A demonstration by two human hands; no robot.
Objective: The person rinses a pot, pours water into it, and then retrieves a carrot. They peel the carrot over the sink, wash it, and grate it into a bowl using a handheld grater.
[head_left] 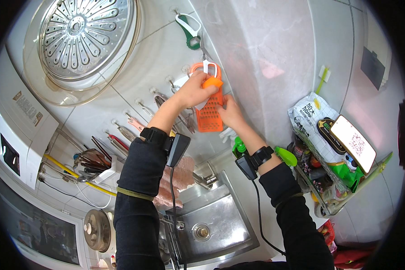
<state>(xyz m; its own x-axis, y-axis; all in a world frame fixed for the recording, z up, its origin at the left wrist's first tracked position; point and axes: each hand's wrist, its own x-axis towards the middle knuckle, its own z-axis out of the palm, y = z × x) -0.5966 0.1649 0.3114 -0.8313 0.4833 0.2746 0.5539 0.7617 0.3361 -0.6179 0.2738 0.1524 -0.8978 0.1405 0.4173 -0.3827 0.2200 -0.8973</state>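
An orange grater (209, 118) with rows of holes hangs against the tiled wall, and white scissor handles (210, 67) overlap its top. My left hand (194, 93) is closed on a small orange-handled tool (213, 83) in front of the grater's upper half. A pale flat part shows below those fingers; its full shape is hidden. At the grater's right edge, my right hand (231, 113) grips it, thumb over the front and the other fingers mostly out of sight.
Hooks to the left carry several utensils, among them a green-and-white tool (190, 32). A round steamer plate (78, 28) hangs at upper left. Below are a steel sink (220, 225) and a pink towel (177, 177). A glass rack (344, 198) at right holds packages and a phone (353, 143).
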